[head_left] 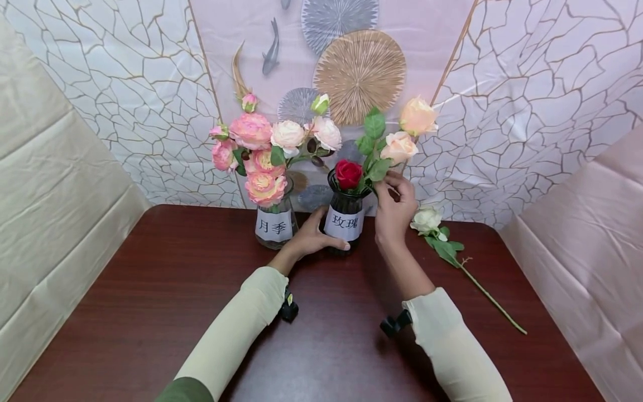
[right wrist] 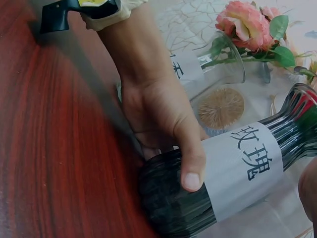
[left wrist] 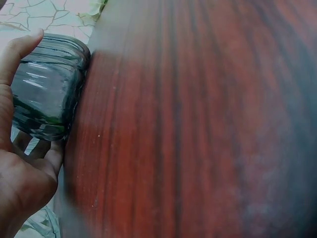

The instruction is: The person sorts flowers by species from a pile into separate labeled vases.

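Observation:
My left hand [head_left: 312, 239] grips the lower part of a dark ribbed glass vase [head_left: 346, 202] with a white paper label. Its thumb lies across the front, and the left wrist view shows the vase base [left wrist: 47, 89] between thumb and fingers. A red rose [head_left: 348, 174] stands in the vase mouth. Just above the rim on the right, my right hand [head_left: 395, 209] pinches the stem of a peach rose spray [head_left: 399, 147] with green leaves; the stem's lower end is hidden. Only a sliver of the right hand [right wrist: 309, 191] shows in the right wrist view.
A clear glass vase [head_left: 272, 241] with a paper label stands close by on the left, filled with pink and pale flowers [head_left: 264, 162]. On the table's right side lies a white rose [head_left: 427, 220] with a long stem. A patterned cloth backdrop [head_left: 522, 111] rises behind the table [head_left: 166, 290].

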A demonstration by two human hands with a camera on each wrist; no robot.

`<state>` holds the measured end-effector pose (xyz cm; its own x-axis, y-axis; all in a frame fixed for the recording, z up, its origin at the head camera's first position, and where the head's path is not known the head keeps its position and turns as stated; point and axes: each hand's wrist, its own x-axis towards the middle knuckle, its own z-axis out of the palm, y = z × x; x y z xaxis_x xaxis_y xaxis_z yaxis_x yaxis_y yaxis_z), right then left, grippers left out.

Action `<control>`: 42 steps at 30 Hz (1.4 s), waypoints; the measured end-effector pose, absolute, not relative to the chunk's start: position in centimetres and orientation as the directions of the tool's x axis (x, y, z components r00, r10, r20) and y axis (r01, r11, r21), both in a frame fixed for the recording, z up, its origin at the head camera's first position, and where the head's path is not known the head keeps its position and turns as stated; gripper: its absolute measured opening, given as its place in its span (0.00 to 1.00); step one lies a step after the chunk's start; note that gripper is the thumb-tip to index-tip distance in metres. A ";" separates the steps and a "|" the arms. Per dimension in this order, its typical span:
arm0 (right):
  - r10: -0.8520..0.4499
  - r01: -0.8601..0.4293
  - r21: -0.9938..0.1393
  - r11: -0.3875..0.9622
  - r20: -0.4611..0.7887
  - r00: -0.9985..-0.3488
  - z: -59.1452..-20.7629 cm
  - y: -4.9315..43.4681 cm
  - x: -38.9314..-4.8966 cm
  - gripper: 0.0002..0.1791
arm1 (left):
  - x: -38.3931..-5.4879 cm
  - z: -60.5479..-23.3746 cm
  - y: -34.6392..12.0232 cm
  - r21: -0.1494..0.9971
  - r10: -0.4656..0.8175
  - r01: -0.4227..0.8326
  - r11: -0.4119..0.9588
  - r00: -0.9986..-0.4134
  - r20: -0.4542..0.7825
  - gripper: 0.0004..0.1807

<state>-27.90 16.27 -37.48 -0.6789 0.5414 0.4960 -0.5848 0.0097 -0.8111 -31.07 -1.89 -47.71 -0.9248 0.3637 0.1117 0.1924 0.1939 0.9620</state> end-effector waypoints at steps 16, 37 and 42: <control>0.553 -0.504 -0.856 -0.115 0.366 -0.748 -36.6 16.4 -28.7 0.12 | -30.8 -47.4 -2.0 0.957 0.359 0.219 0.190 -0.923 0.140 0.65; 0.477 -0.525 -0.835 -0.167 0.398 -0.784 -38.5 20.0 -26.1 0.05 | -30.9 -47.5 -2.0 0.957 0.379 0.223 0.187 -0.915 0.139 0.65; 0.478 -0.511 -0.844 -0.164 0.385 -0.789 -39.2 21.0 -25.9 0.05 | -31.0 -47.6 -2.0 0.956 0.376 0.220 0.193 -0.917 0.135 0.66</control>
